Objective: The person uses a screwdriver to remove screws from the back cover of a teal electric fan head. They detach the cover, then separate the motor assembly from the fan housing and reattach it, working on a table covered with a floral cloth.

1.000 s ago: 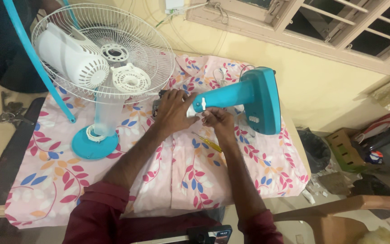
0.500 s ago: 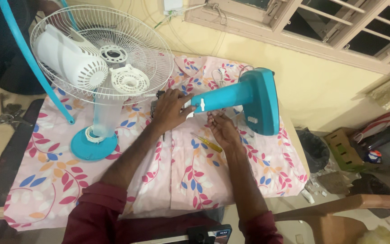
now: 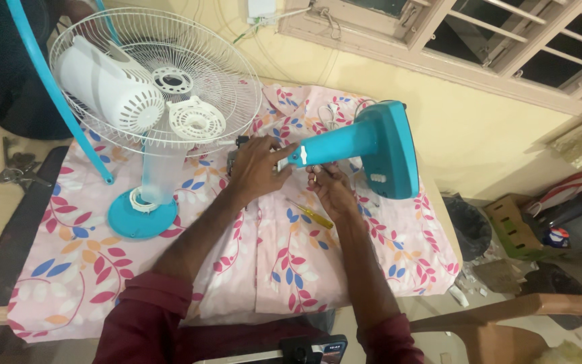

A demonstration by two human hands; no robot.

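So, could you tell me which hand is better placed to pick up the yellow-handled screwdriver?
Probably the right hand: the screwdriver lies on the cloth just beside it, while the left hand rests farther off at the teal stand's neck.

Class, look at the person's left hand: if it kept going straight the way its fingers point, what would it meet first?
The left hand points right, toward the narrow neck end of the teal fan stand, which its fingertips seem to touch already. So the stand comes first, though depth is hard to judge from above.

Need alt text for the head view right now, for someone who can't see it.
Both hands, left hand and right hand, work at the neck of a teal fan base lying on a floral cloth. A screwdriver lies beside them, a white fan grille to the left.
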